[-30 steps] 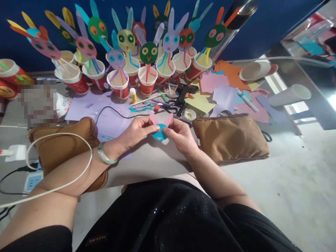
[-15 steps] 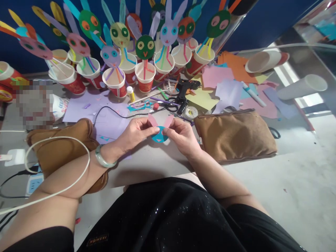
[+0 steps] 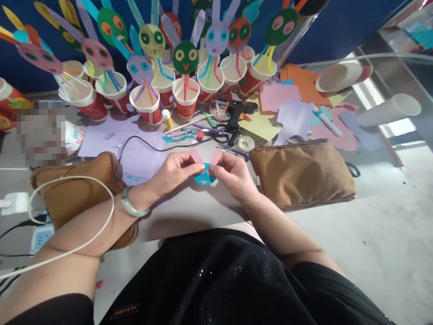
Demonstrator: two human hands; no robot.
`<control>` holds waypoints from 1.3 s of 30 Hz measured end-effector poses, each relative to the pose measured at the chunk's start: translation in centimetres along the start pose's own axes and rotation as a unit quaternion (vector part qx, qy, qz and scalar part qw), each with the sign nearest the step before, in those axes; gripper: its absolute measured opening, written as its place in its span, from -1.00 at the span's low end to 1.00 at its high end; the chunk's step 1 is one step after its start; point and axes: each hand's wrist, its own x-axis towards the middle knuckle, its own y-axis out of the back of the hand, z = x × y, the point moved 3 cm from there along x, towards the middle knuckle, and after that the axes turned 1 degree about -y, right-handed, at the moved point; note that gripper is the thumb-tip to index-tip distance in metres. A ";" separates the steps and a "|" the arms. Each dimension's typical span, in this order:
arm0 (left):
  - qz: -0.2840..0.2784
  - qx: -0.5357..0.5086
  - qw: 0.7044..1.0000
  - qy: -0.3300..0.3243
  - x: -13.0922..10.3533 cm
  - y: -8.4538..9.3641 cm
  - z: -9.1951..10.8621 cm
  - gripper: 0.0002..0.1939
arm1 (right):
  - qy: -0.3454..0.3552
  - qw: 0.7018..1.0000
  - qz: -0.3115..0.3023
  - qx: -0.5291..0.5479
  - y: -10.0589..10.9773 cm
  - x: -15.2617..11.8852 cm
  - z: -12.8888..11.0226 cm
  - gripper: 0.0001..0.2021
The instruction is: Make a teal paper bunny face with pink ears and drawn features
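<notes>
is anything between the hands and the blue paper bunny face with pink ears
Nothing visible. The left hand and right hand both already pinch the round blue paper face with pink ears directly, just above the grey table edge; no scrap or tool lies between fingers and paper.

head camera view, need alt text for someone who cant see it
Both hands, left hand and right hand, pinch a blue paper rabbit face with pink ears just above a grey table. Behind stand paper cups holding finished colourful paper rabbits, with a black glue gun, paper scraps and two brown pouches nearby.
</notes>
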 end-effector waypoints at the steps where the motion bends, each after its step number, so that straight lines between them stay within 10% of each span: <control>1: -0.004 -0.002 1.000 -0.001 0.0 0.0 -0.1 -0.69 | -0.001 1.000 0.001 -0.001 0.0 0.0 0.0 -0.81; 39: 0.003 0.019 1.000 0.003 0.4 0.7 0.4 -0.78 | 0.011 0.999 0.029 -0.040 -0.2 0.4 0.1 -0.86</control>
